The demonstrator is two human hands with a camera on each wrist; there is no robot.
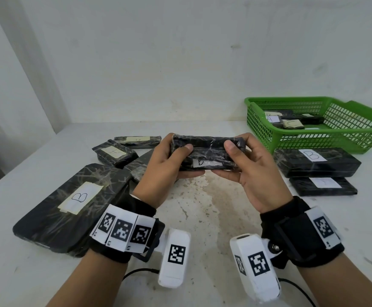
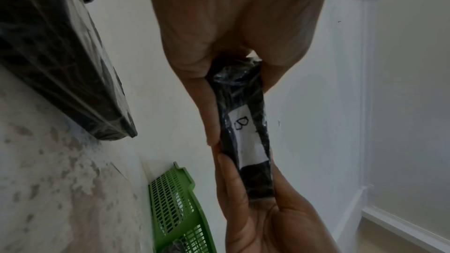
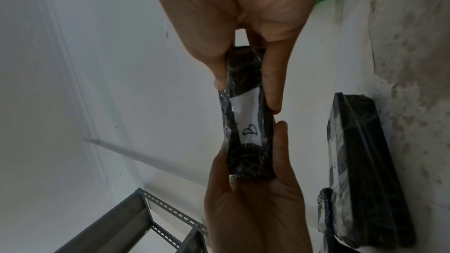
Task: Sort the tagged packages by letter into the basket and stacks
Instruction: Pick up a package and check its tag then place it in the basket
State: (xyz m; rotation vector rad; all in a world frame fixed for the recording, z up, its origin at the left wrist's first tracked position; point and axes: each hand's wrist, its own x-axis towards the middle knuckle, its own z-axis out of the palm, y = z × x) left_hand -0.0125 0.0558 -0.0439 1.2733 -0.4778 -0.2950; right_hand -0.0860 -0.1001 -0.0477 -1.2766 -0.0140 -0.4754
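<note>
Both hands hold a long black wrapped package [image 1: 207, 151] above the table's middle; its white tag reads B [image 2: 243, 122]. My left hand [image 1: 171, 158] grips its left end, thumb on top and fingers beneath. My right hand [image 1: 240, 160] grips the right end the same way. The same package [image 3: 246, 122] shows between both palms in the right wrist view. A green basket [image 1: 344, 138] at the back right holds several tagged packages. In front of it lies a B package [image 1: 315, 161] and, nearer, another package [image 1: 323, 186].
On the left lie a large flat B package [image 1: 69, 207], an A package [image 1: 114, 152], a long one [image 1: 137, 140] behind it, and one partly hidden by my left hand. A grey metal rack [image 3: 126, 224] stands off the table.
</note>
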